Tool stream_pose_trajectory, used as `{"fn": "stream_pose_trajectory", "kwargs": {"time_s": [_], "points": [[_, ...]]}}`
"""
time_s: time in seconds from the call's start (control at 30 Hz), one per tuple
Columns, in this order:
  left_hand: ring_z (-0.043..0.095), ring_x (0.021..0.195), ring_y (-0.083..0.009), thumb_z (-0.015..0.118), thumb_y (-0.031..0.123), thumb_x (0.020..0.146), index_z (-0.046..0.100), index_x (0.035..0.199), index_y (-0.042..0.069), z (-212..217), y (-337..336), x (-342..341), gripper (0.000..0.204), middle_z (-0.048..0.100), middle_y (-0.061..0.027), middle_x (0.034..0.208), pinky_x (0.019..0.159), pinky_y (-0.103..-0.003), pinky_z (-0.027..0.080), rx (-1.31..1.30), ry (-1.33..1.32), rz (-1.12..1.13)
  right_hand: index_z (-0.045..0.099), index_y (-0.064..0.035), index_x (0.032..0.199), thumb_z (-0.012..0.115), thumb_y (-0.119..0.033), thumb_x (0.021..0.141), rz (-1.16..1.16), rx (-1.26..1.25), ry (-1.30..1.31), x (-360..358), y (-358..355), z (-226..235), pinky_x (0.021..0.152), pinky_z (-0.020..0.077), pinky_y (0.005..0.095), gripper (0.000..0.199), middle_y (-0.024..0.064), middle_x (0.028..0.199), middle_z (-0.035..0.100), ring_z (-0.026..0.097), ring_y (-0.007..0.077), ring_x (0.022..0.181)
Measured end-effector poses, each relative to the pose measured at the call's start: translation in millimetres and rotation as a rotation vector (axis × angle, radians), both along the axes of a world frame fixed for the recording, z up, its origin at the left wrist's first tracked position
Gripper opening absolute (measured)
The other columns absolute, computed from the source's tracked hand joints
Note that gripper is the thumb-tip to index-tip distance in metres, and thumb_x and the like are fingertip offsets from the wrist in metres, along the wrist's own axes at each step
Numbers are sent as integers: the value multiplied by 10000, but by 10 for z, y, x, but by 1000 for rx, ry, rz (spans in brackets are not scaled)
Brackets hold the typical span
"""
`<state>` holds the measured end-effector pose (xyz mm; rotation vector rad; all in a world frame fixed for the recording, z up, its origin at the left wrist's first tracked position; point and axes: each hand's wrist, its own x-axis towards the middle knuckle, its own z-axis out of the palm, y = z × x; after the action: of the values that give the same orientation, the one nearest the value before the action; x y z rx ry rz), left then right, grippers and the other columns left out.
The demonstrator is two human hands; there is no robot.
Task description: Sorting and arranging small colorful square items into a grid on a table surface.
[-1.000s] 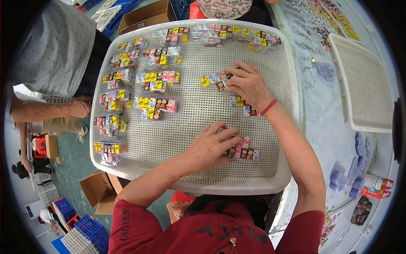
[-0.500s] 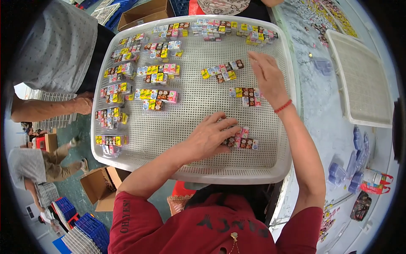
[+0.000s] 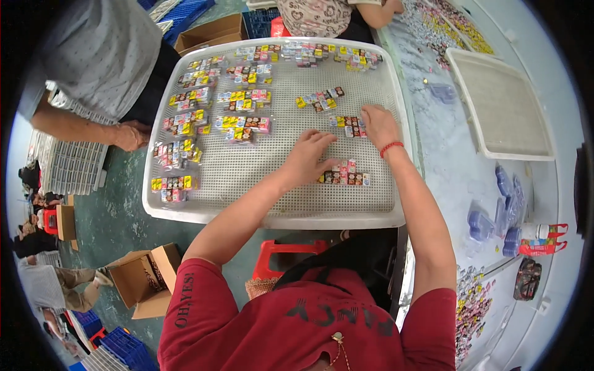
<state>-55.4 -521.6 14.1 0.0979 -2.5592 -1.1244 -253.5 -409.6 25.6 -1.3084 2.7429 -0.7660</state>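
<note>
Left hand (image 3: 307,157): released, fingers spread and thumb apart, poised over the mesh of a white tray (image 3: 275,219); nothing shows in its grasp. The thumb lies close to the left end of the near cluster (image 3: 349,178) of small carton-shaped blocks; from where I stand, I cannot tell whether the two touch. Right hand (image 3: 380,127): fingers bent, their tips at the right end of the middle cluster (image 3: 352,127); whether they pinch it or merely rest there I cannot tell. A red bracelet (image 3: 391,147) circles this wrist.

The two clusters lie in the right half of the tray, a third, the far cluster (image 3: 322,100), set aslant beyond them. All three combine yellow, pink, brown and white blocks. Further packs (image 3: 244,127), glossy with clear plastic, stand in two columns on the left and in a row along the far edge.

To the right, the pale surface (image 3: 442,185) carries a second tray (image 3: 504,111), clear plastic pieces (image 3: 501,210), a red bag (image 3: 544,241) and scattered small pieces (image 3: 473,315). To the left stands a co-worker in a grey shirt (image 3: 105,55); an open cardboard box (image 3: 145,281) and a red stool (image 3: 288,247) occupy the green floor (image 3: 216,241).
</note>
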Motion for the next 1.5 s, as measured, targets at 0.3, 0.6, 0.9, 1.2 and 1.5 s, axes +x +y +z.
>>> {"fn": "stream_pose_trajectory", "kwargs": {"time_s": [0.3, 0.6, 0.9, 1.2, 1.5], "points": [[537, 1083, -315, 694, 140, 750, 530, 1166, 26, -243, 6, -21, 461, 593, -146, 1139, 1013, -434, 361, -162, 96, 52, 610, -52, 1059, 606, -196, 823, 365, 121, 179, -270, 205, -130, 869, 444, 399, 277, 118, 1112, 600, 546, 326, 1008], [483, 1159, -331, 687, 183, 770, 588, 1119, 38, -181, -15, 16, 390, 597, -108, 1163, 1009, -417, 368, -27, 40, 101, 656, -7, 891, 672, -110, 759, 315, 176, -373, -419, 95, 13, 628, 492, 323, 168, 129, 726, 646, 624, 222, 663], [605, 899, -273, 647, 196, 836, 629, 1055, 33, -4, -11, -5, 273, 652, -127, 920, 782, -362, 472, 251, -6, 296, 648, -68, 830, 623, -118, 851, 212, 177, -801, -483, 179, 168, 465, 372, 199, 60, -52, 674, 576, 488, 30, 568], [629, 884, -197, 564, 300, 931, 485, 1214, -72, 508, -132, 125, 474, 611, -120, 1057, 737, -304, 523, 1210, -174, 151, 640, -56, 834, 597, -188, 862, 275, 163, -742, -185, 265, 882, 501, 386, 200, 142, -43, 697, 578, 480, 36, 596], [657, 862, -186, 499, 290, 967, 525, 1189, -12, 860, -474, 332, 376, 639, -106, 993, 709, -268, 536, 1286, -118, 183, 646, -33, 873, 610, -195, 879, 353, 68, -737, 330, -313, 944, 489, 383, 185, 167, -34, 705, 594, 489, 32, 573]]}}
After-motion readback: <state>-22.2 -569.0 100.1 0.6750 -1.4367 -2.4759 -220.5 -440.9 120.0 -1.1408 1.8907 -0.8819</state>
